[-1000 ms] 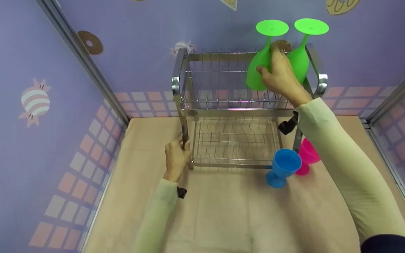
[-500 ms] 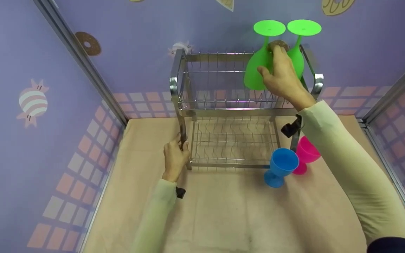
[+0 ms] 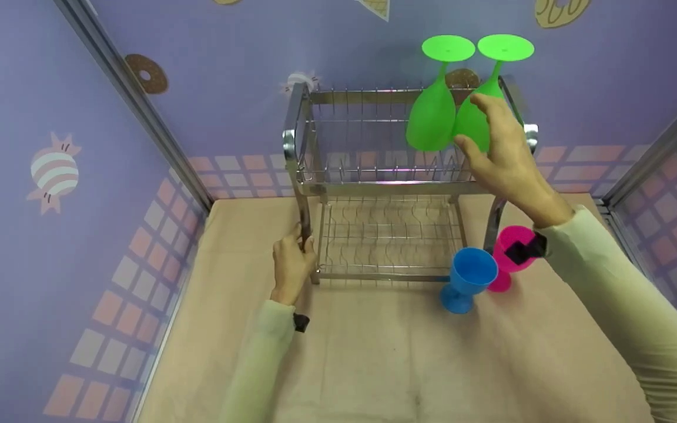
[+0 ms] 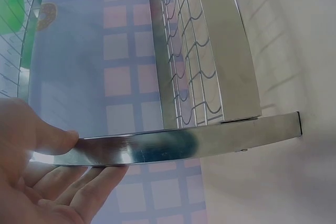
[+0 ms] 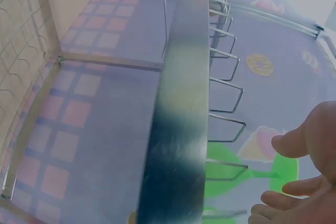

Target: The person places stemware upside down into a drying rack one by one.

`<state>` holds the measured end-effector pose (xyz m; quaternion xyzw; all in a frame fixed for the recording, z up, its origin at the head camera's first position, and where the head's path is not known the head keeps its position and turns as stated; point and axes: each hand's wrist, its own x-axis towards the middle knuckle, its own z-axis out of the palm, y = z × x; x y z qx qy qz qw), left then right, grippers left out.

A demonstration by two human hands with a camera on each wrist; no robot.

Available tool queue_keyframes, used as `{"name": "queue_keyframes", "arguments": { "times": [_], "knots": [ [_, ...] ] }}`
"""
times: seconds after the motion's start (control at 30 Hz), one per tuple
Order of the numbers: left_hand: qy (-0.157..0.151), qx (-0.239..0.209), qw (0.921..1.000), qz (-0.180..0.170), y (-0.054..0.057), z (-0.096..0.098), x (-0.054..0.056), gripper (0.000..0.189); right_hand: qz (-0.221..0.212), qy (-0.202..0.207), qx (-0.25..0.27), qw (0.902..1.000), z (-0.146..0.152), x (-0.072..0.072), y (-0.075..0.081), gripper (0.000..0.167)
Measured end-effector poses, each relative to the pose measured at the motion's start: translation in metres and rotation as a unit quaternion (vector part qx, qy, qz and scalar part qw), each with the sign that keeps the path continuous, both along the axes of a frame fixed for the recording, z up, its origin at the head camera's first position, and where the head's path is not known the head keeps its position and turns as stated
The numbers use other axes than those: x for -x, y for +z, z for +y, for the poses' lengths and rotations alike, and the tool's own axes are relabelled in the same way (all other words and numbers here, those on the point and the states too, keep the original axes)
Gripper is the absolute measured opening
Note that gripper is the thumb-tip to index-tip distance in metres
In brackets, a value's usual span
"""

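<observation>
Two bright green goblets stand upside down, side by side, at the right end of the metal dish rack's (image 3: 397,188) upper tier. The left goblet (image 3: 431,120) shows whole; part of the right goblet (image 3: 471,120) is hidden behind my right hand (image 3: 506,150). That hand is just in front of it, thumb and fingers spread apart with nothing between them. My left hand (image 3: 292,264) grips the rack's left front leg low down. In the left wrist view, the thumb lies on one side of the metal leg (image 4: 136,148) and the fingers on the other.
A blue goblet (image 3: 472,271) stands upright at the rack's lower right front corner. Close behind it is a pink goblet (image 3: 510,249), partly covered by the right wrist's black camera (image 3: 525,249). Purple patterned walls (image 3: 221,117) enclose the cloth-covered table (image 3: 368,346).
My right hand has let go of the green goblets and drawn back to the right. The right goblet has shifted left, closer to the other. My left hand keeps its grip on the rack.
</observation>
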<state>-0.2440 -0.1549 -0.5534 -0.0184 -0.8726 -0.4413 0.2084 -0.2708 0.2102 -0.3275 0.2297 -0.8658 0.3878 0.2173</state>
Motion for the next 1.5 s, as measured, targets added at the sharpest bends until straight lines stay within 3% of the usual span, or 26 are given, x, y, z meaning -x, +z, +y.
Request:
{"name": "queue_keyframes", "arguments": {
  "times": [0.23,0.37,0.5,0.8,1.03,1.27,1.5],
  "knots": [
    [-0.002,0.009,0.9997,0.022,-0.001,0.000,0.000,0.017,0.065,0.008,0.024,0.9976,0.023,-0.025,-0.031,0.055],
    [-0.007,0.007,0.9998,0.016,-0.001,0.002,-0.001,0.019,0.108,-0.003,0.046,0.9931,0.035,-0.041,-0.050,0.057],
    [-0.010,0.006,0.9999,0.008,-0.001,0.001,-0.001,0.018,0.123,-0.014,0.070,0.9899,0.045,-0.058,-0.065,0.063],
    [-0.006,-0.004,0.9999,0.010,-0.001,0.000,-0.001,0.017,0.090,-0.027,0.094,0.9911,0.064,-0.083,-0.096,0.068],
    [-0.010,-0.006,0.9998,0.013,-0.003,0.001,0.000,0.016,0.055,-0.050,0.107,0.9915,0.075,-0.094,-0.139,0.065],
    [-0.011,0.007,0.9998,0.014,-0.004,0.001,-0.001,0.014,0.022,-0.072,0.145,0.9866,0.091,-0.098,-0.172,0.060],
    [-0.004,0.009,0.9999,0.003,-0.003,-0.001,0.001,0.023,-0.027,-0.136,0.162,0.9771,0.111,-0.094,-0.194,0.060]
  ]
}}
